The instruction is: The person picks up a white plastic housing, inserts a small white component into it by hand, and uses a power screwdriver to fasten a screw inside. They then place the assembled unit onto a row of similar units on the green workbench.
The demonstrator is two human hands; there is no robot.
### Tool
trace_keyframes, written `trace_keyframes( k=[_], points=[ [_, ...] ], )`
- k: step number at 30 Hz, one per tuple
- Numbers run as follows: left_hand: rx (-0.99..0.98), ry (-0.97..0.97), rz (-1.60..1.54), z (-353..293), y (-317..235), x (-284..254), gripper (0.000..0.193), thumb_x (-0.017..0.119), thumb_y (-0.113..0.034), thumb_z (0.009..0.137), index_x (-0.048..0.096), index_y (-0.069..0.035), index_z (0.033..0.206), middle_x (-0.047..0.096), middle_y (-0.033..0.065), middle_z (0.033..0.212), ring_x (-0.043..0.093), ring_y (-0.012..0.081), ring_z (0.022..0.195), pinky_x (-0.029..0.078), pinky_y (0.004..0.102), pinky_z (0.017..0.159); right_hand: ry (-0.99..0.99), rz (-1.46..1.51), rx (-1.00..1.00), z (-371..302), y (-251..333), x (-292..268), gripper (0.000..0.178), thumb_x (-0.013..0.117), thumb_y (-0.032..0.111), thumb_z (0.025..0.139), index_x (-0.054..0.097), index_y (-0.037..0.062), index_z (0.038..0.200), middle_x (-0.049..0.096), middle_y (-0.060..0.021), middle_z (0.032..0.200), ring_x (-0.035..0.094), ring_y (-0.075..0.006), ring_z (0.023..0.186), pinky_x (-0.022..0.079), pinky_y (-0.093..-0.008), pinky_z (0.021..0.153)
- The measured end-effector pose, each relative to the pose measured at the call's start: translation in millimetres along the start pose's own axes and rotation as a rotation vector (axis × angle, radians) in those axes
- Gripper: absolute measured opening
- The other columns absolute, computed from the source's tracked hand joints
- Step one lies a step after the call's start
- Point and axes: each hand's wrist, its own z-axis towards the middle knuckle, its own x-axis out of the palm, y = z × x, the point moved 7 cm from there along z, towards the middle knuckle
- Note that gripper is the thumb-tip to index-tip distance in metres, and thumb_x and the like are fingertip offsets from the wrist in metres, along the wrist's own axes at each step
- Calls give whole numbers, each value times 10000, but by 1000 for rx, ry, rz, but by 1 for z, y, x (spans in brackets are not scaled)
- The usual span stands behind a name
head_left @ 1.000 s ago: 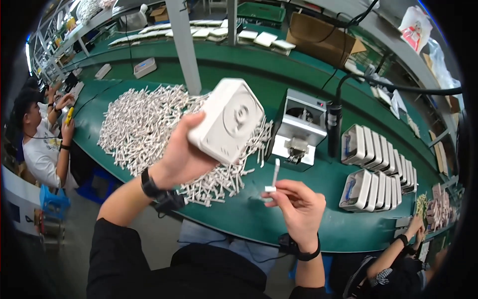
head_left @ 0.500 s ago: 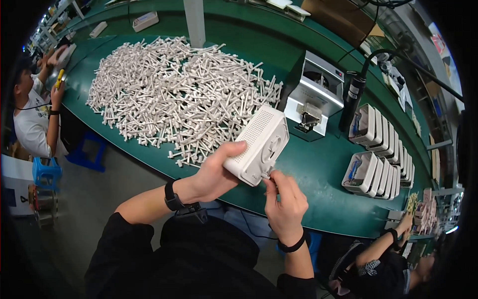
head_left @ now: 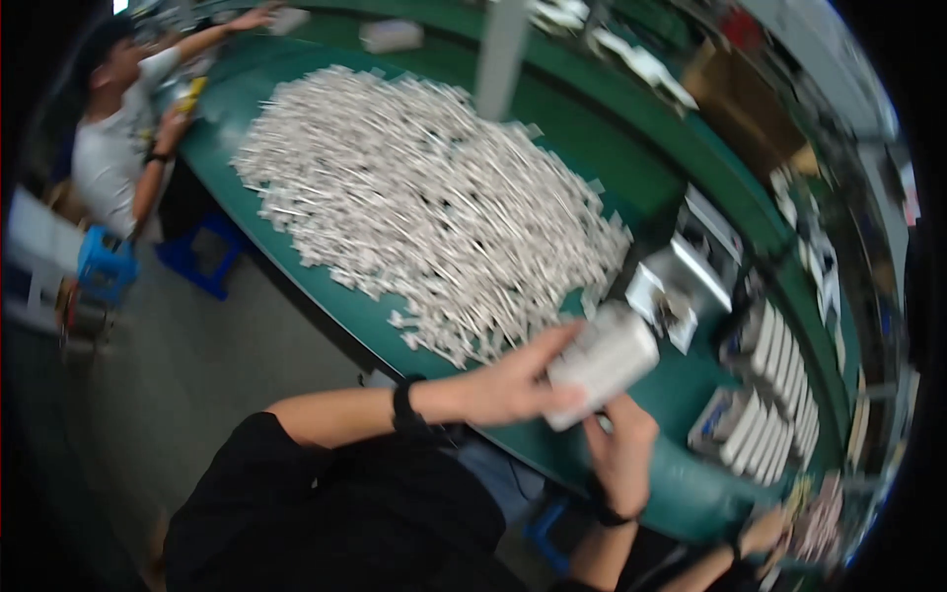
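Note:
My left hand (head_left: 523, 380) grips a white plastic housing (head_left: 604, 363), a box with rounded corners, held tilted above the table's front part. Its plain side faces up and is blurred by motion. At the housing's lower right edge is my right hand (head_left: 626, 444), its fingers curled in, with the tips partly hidden by the housing. Whatever they pinch there cannot be made out. Beyond both hands spreads a big heap of small white plastic pegs (head_left: 424, 197) with wider heads, lying loose on the green table (head_left: 340, 306).
A metal-fronted machine (head_left: 686, 281) stands to the right of the heap. Further right are rows of similar white housings (head_left: 755, 434). A grey post (head_left: 501, 64) rises behind the heap. At the left, a co-worker (head_left: 118, 148) holds a yellow tool; another person's hand (head_left: 764, 531) shows lower right.
The view has swung, so the scene sits differently. The housing has been turned from its open, detailed side to a plain one. My right hand stays at its lower end.

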Motion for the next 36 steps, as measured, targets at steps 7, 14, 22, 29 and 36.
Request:
trace_keyframes(
  k=[7, 14, 22, 29, 36],
  points=[
    [348, 185, 900, -27, -14, 29, 1109, 826, -445, 755, 288, 53, 1587, 454, 266, 1432, 518, 381, 1242, 453, 428, 1032, -766, 98, 111, 55, -129, -145, 390, 609, 177, 1076, 579, -37, 1401, 683, -100, 1197, 641, -171, 1057, 504, -305, 953],
    [432, 175, 870, -26, -19, 29, 1046, 853, -331, 757, 315, 106, 1542, 483, 263, 1422, 539, 397, 1204, 470, 434, 1005, -387, 183, 295, 81, -190, -138, 399, 675, 222, 1044, 595, -66, 1308, 674, -64, 1103, 613, -129, 981, 490, -278, 895],
    [319, 36, 711, -36, 2, 8, 1320, 980, -361, 663, 167, 75, 1606, 546, 234, 1412, 572, 419, 1191, 485, 469, 1038, -830, 630, 286, 41, -96, -120, 273, 696, 236, 999, 624, 21, 1150, 607, -47, 903, 562, -149, 742, 458, -306, 674],
    [300, 33, 724, -29, 4, 7, 1319, 964, -358, 674, 146, 99, 1603, 576, 217, 1373, 587, 393, 1157, 498, 437, 1029, -802, 848, -193, 68, -22, -120, 227, 612, 276, 1011, 583, 56, 1060, 516, -67, 778, 510, -172, 601, 455, -326, 608],
    [315, 10, 704, -27, 3, 7, 1304, 964, -358, 669, 172, 101, 1600, 575, 219, 1377, 589, 385, 1167, 510, 421, 1020, -804, 772, -55, 91, -41, -117, 253, 619, 299, 986, 585, 55, 1046, 509, -42, 742, 465, -152, 540, 419, -325, 548]
  ],
)
